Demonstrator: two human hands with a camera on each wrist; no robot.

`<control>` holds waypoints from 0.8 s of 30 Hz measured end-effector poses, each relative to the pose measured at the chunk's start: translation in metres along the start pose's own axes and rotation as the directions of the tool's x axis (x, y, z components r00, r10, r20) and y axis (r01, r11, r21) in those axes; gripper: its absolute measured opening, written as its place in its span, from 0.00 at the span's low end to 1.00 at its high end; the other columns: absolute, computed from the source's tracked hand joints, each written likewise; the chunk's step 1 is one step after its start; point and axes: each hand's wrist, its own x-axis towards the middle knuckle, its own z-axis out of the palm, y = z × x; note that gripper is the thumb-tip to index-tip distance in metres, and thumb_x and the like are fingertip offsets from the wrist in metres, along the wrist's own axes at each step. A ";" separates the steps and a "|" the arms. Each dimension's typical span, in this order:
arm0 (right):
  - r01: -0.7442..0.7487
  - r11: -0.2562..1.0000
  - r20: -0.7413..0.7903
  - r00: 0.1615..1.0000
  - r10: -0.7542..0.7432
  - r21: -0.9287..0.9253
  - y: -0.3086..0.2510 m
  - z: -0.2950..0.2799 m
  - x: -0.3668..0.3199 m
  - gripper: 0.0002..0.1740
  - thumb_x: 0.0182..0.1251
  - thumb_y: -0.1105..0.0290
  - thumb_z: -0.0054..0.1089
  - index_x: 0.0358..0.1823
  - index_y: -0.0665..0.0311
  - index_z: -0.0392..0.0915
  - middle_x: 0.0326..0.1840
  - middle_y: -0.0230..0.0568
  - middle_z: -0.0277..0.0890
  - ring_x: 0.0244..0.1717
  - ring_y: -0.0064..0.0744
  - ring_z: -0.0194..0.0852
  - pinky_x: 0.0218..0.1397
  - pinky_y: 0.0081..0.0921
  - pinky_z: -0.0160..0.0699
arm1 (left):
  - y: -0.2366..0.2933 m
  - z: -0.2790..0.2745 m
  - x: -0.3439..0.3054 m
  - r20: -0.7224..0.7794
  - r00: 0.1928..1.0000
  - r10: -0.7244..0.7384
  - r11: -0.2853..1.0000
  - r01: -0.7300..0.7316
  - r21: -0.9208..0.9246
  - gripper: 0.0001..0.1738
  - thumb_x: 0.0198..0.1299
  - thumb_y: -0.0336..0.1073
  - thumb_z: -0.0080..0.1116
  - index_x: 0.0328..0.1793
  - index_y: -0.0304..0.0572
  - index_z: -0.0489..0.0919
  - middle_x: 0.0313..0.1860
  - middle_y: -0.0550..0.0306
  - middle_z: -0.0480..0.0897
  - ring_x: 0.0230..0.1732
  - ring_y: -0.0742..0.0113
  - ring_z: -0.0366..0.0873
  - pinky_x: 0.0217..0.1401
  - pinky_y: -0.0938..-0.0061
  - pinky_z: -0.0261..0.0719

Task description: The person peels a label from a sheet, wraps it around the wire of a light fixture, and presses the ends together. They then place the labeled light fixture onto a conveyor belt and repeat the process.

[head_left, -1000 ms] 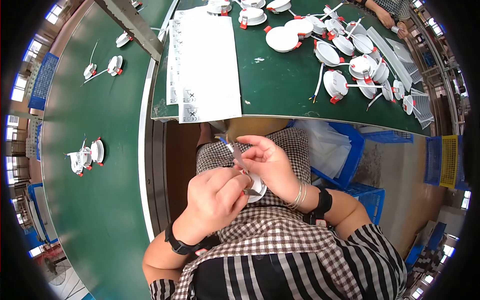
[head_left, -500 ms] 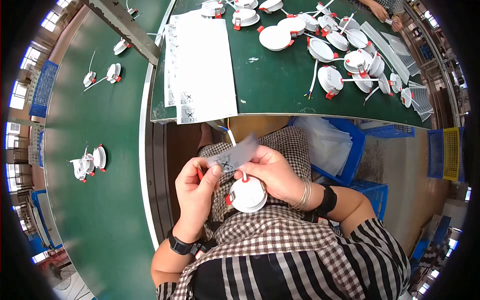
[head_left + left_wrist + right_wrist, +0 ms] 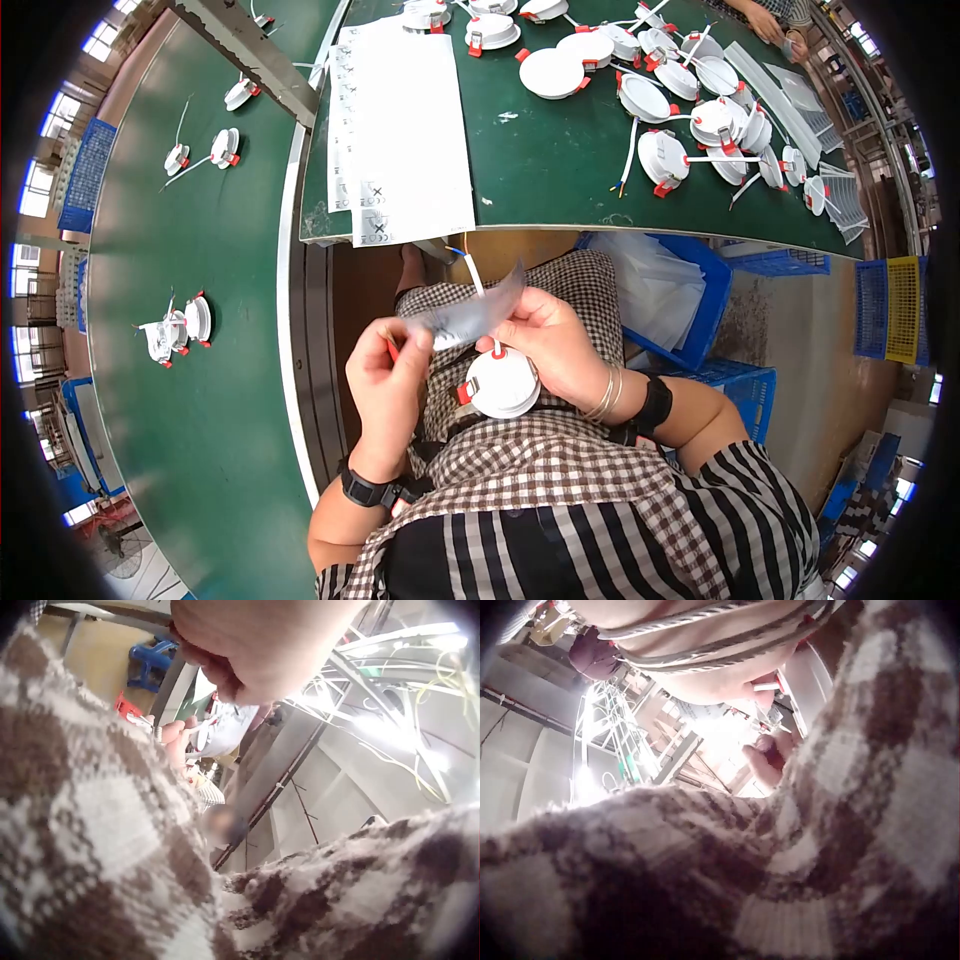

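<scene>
Across the green desk [image 3: 560,200] in front of you lie white printed label sheets [image 3: 400,130]. Further right sits a heap of round white downlights with red spring clips [image 3: 700,110], cables tangled among them. To your left runs a green conveyor belt [image 3: 200,420] carrying a few more such lamps in small groups. Blue plastic crates [image 3: 715,310] stand by your right knee under the desk edge, one holding clear plastic bags.

Your hands are close together over your checked lap, below the desk edge. Your left hand [image 3: 388,372] pinches the left end of a greyish translucent label strip [image 3: 468,312] between thumb and fingers. Your right hand [image 3: 548,340] grips the other end, so the strip spans the two hands, slightly bowed and blurred.

Just below it, a round white downlight with red clips [image 3: 503,384] rests on your lap, touching the thumb side of your right hand. Whether that hand also grips it, I cannot tell. A white cable with blue and brown ends [image 3: 470,268] rises from behind the strip toward the desk edge. Both wrist views show mostly checked fabric.
</scene>
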 end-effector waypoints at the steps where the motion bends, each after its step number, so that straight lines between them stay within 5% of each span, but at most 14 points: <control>1: 0.002 1.000 -0.003 1.000 -0.002 0.000 0.001 -0.001 0.002 0.10 0.64 0.77 0.55 0.47 0.68 0.73 0.38 0.36 0.76 0.36 0.22 0.77 0.40 0.18 0.78 | 0.006 -0.001 -0.003 0.159 0.969 0.188 0.971 -0.208 0.118 0.06 0.56 0.29 0.60 0.31 0.39 0.74 0.22 0.63 0.75 0.21 0.77 0.68 0.24 0.82 0.65; 2: -0.001 1.000 0.004 1.000 0.001 0.005 0.002 -0.001 0.005 0.12 0.63 0.78 0.55 0.48 0.68 0.73 0.39 0.37 0.77 0.36 0.23 0.77 0.41 0.19 0.79 | 0.014 -0.002 -0.005 0.332 0.880 0.339 0.888 -0.416 0.197 0.06 0.52 0.27 0.62 0.29 0.37 0.75 0.23 0.60 0.77 0.23 0.72 0.73 0.27 0.79 0.71; 3: -0.005 1.000 0.013 1.000 0.005 0.010 0.004 -0.001 0.007 0.13 0.63 0.78 0.55 0.49 0.68 0.74 0.40 0.38 0.77 0.37 0.23 0.77 0.43 0.20 0.79 | 0.027 0.000 -0.005 0.516 0.779 0.355 0.887 -0.455 0.078 0.07 0.49 0.26 0.64 0.26 0.36 0.75 0.24 0.55 0.79 0.27 0.64 0.77 0.31 0.74 0.74; 6: -0.039 0.997 0.019 0.999 0.038 0.068 0.010 0.002 0.010 0.13 0.63 0.78 0.56 0.49 0.68 0.74 0.41 0.38 0.77 0.36 0.23 0.77 0.43 0.19 0.79 | 0.042 0.003 -0.003 0.718 0.625 0.306 0.939 -0.321 -0.121 0.05 0.51 0.26 0.62 0.28 0.36 0.76 0.26 0.56 0.79 0.28 0.67 0.77 0.31 0.76 0.74; 8: -0.048 0.995 0.030 0.999 0.046 0.084 0.012 0.004 0.011 0.13 0.63 0.78 0.56 0.50 0.69 0.73 0.41 0.38 0.77 0.37 0.23 0.77 0.44 0.19 0.78 | 0.030 0.006 -0.005 0.439 0.879 0.187 0.963 -0.253 0.097 0.05 0.53 0.27 0.62 0.31 0.36 0.76 0.26 0.60 0.78 0.26 0.73 0.74 0.30 0.79 0.72; 10: 0.040 0.995 0.043 0.998 -0.044 0.096 0.013 0.005 0.011 0.14 0.63 0.78 0.56 0.50 0.69 0.73 0.42 0.38 0.77 0.39 0.24 0.77 0.46 0.20 0.78 | 0.016 0.007 -0.003 0.146 0.989 -0.013 1.000 0.010 0.018 0.05 0.58 0.29 0.60 0.34 0.38 0.75 0.25 0.65 0.75 0.23 0.82 0.69 0.26 0.87 0.66; 12: 0.039 0.991 0.026 0.999 -0.043 0.126 0.013 0.004 0.009 0.13 0.63 0.79 0.55 0.49 0.70 0.73 0.42 0.39 0.77 0.40 0.26 0.77 0.47 0.21 0.78 | 0.002 0.006 0.003 0.096 0.995 0.016 1.000 -0.016 -0.001 0.06 0.60 0.30 0.57 0.34 0.41 0.71 0.22 0.65 0.73 0.17 0.84 0.63 0.17 0.88 0.56; 14: -0.013 0.997 0.028 1.000 0.011 0.071 0.013 0.003 0.007 0.11 0.62 0.79 0.54 0.47 0.70 0.74 0.39 0.39 0.79 0.36 0.23 0.77 0.39 0.19 0.77 | -0.001 0.006 0.005 0.070 0.998 -0.006 1.000 0.006 0.008 0.06 0.60 0.31 0.57 0.34 0.41 0.72 0.21 0.66 0.73 0.16 0.84 0.62 0.17 0.88 0.55; 24: -0.054 0.998 0.042 0.998 0.053 0.012 0.009 0.007 0.009 0.11 0.64 0.77 0.52 0.47 0.71 0.75 0.41 0.38 0.78 0.39 0.22 0.77 0.43 0.18 0.77 | -0.006 -0.003 0.010 -0.020 0.998 -0.056 0.997 0.057 0.047 0.05 0.60 0.31 0.58 0.33 0.42 0.73 0.19 0.67 0.72 0.16 0.84 0.63 0.17 0.88 0.56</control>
